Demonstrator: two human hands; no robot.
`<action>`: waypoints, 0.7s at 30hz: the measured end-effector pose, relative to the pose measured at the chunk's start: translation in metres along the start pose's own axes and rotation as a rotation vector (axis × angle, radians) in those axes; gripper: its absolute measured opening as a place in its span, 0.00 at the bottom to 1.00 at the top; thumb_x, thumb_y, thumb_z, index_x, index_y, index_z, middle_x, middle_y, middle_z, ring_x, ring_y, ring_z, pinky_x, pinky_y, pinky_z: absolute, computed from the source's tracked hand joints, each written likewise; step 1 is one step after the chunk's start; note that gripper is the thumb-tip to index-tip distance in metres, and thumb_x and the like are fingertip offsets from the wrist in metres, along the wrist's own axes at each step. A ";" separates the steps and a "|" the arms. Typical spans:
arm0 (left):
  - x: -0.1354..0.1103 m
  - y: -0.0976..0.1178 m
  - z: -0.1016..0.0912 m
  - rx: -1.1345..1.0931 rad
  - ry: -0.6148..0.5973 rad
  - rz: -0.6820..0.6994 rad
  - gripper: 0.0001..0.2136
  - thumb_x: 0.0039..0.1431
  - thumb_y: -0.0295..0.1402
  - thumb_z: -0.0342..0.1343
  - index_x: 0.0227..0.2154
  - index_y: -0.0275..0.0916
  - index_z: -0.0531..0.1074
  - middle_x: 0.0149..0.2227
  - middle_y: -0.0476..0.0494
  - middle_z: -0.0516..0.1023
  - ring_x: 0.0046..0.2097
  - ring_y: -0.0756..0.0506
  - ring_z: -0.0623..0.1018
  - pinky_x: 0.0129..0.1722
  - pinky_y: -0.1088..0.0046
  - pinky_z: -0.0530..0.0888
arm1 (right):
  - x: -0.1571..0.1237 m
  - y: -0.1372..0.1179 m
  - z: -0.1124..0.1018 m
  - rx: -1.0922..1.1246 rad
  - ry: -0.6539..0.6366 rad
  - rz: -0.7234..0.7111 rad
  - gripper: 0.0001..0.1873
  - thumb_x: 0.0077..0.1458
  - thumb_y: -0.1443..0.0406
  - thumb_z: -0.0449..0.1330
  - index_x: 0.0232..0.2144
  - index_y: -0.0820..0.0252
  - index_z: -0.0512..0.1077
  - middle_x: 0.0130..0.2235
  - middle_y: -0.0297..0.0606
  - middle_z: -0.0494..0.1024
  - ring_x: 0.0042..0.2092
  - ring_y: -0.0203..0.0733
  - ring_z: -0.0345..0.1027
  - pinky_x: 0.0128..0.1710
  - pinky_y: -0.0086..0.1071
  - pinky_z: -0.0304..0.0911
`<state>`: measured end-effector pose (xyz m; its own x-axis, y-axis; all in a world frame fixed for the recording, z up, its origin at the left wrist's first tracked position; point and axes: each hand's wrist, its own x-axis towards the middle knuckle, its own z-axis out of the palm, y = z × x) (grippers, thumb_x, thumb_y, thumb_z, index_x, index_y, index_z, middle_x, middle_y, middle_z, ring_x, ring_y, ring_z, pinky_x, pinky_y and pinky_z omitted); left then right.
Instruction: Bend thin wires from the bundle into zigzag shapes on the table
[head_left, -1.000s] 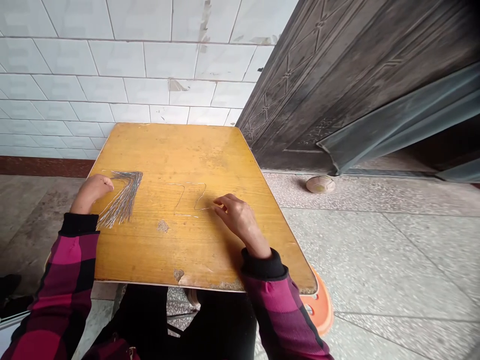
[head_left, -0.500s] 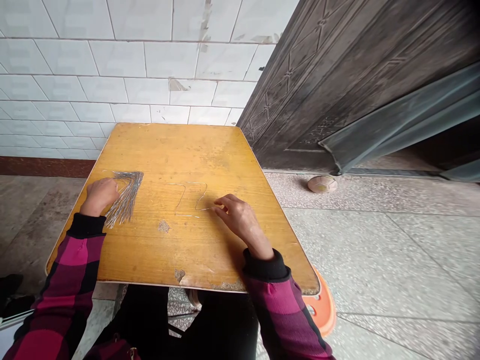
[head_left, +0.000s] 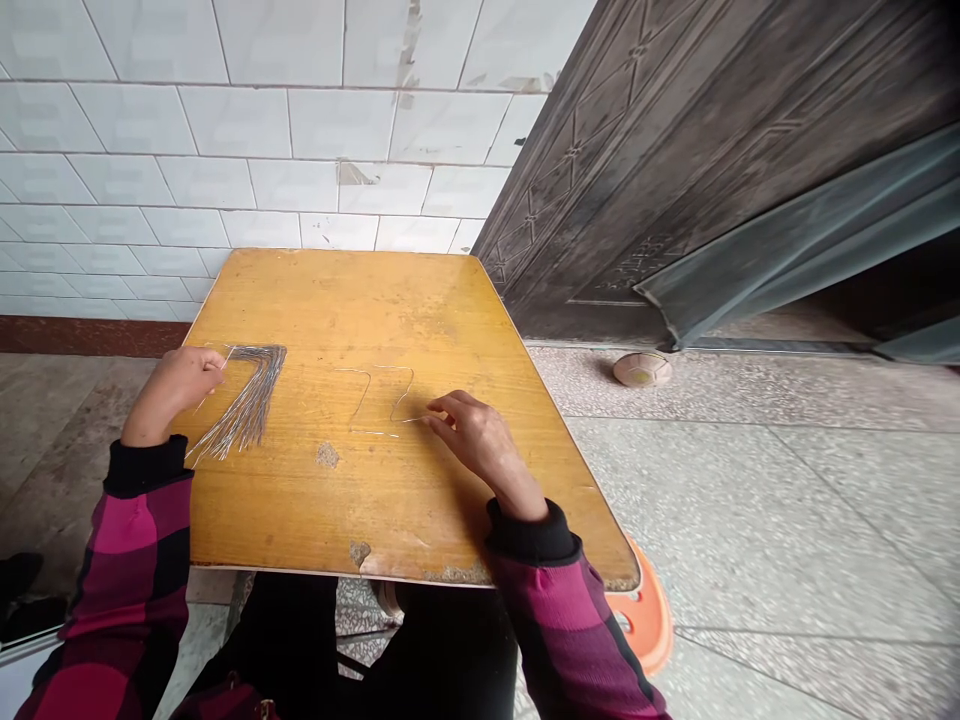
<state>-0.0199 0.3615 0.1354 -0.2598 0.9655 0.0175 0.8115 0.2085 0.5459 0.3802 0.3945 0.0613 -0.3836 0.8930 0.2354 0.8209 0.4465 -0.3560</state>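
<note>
My left hand [head_left: 180, 385] is closed in a pinch on a thin piece of wire [head_left: 227, 354], at the left edge of the table. Just right of it lies a bundle of bent wires [head_left: 262, 390], their bends at the upper right and loose ends fanned toward me. My right hand [head_left: 476, 435] rests at mid-table, thumb and fingertips pinching the end of a Z-shaped bent wire [head_left: 403, 395] that lies flat. Left of that one is another bent wire [head_left: 362, 400] of similar shape, touched by neither hand.
The yellow wooden table [head_left: 360, 310] has chipped patches near its front edge. A white tiled wall [head_left: 225, 120] stands behind it, with a dark carved door [head_left: 585, 200] to the right. An orange stool [head_left: 649, 610] shows under the right corner; a ball [head_left: 643, 369] lies on the floor.
My left hand has shifted left and slightly up, away from the bundle, with a wire between its fingers. My right hand and the two bent wires have stayed nearly still.
</note>
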 end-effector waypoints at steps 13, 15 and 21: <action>-0.054 0.089 0.048 -1.077 -0.227 -0.011 0.09 0.44 0.36 0.62 0.24 0.36 0.71 0.27 0.44 0.76 0.21 0.54 0.66 0.17 0.78 0.62 | -0.011 -0.057 -0.002 0.747 0.088 -0.042 0.14 0.59 0.55 0.57 0.37 0.58 0.74 0.35 0.41 0.76 0.31 0.38 0.69 0.29 0.31 0.65; -0.062 0.099 0.073 -1.132 -0.320 -0.018 0.09 0.44 0.36 0.62 0.24 0.36 0.72 0.26 0.45 0.75 0.23 0.53 0.69 0.20 0.78 0.65 | -0.015 -0.071 0.005 0.914 -0.012 -0.036 0.16 0.56 0.54 0.60 0.41 0.58 0.73 0.34 0.39 0.77 0.27 0.35 0.67 0.26 0.29 0.64; -0.072 0.107 0.111 -1.182 -0.363 -0.043 0.10 0.47 0.39 0.62 0.26 0.37 0.71 0.24 0.47 0.74 0.26 0.51 0.72 0.28 0.74 0.71 | -0.019 -0.083 0.022 1.111 -0.215 0.059 0.16 0.53 0.54 0.62 0.38 0.59 0.73 0.29 0.34 0.76 0.21 0.30 0.64 0.20 0.25 0.62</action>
<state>0.1443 0.3317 0.0994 0.0388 0.9880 -0.1497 -0.2137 0.1545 0.9646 0.3105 0.3416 0.0663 -0.5097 0.8576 0.0692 0.0509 0.1104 -0.9926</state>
